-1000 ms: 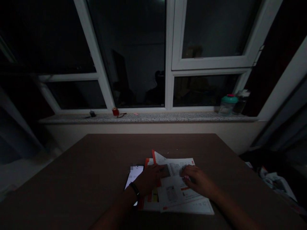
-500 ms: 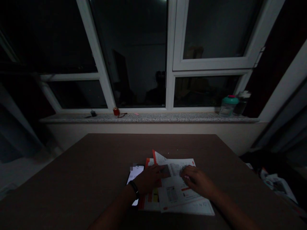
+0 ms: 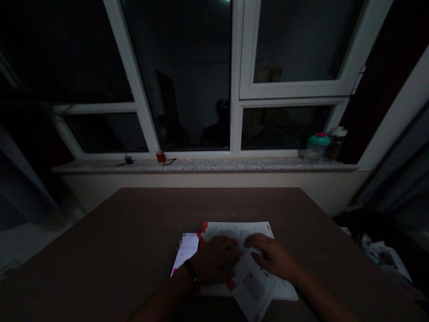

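A white printed sheet [image 3: 254, 286] with red marks and a picture lies slanted over a printed booklet [image 3: 264, 227] on the table. My left hand [image 3: 216, 259], wearing a dark wristband, rests over the left side of the papers with its fingers apart, slightly blurred. On the right, my right hand [image 3: 273, 256] bends over the sheet, fingers curled. A small pinkish spot shows between its thumb and fingers; what it is cannot be made out. Beside my left forearm lies a phone [image 3: 186, 251] with a lit screen showing digits, partly covered by the arm.
The brown table [image 3: 144, 223] reaches to the wall beneath a window. On the speckled sill [image 3: 214, 165] stand a small red jar [image 3: 161, 156], a dark little bottle [image 3: 128, 159] and a turquoise-lidded bottle [image 3: 317, 147]. Crumpled items [image 3: 384, 255] lie right of the table.
The top sheet has swung toward me and now sits at a steeper slant. Its raised red-edged corner has come down. My left hand has shifted right and spread out; more of the booklet's top shows.
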{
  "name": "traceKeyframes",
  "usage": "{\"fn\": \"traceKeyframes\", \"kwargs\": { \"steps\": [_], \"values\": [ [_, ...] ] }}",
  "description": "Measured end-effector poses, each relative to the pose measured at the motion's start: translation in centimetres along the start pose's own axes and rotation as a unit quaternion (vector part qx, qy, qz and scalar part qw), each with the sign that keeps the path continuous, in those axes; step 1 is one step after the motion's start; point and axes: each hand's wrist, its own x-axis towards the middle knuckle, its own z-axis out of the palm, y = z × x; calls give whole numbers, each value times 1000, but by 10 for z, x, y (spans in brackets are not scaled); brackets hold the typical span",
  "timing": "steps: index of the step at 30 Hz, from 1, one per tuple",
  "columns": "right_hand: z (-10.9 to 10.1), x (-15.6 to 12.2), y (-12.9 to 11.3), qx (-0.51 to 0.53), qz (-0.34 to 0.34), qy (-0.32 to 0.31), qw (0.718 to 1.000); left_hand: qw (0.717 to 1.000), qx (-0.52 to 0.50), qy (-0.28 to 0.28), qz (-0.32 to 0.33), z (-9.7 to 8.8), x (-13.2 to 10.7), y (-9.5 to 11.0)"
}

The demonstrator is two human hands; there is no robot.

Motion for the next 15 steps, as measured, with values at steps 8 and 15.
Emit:
{"fn": "traceKeyframes", "kwargs": {
  "steps": [8,15],
  "values": [
    [-3,0,6,-41,32,53,997,1000,-1,3,-31,6,1,8],
    [-2,0,12,-65,84,89,990,996,-7,13,-86,2,1,9]
  ]
}}
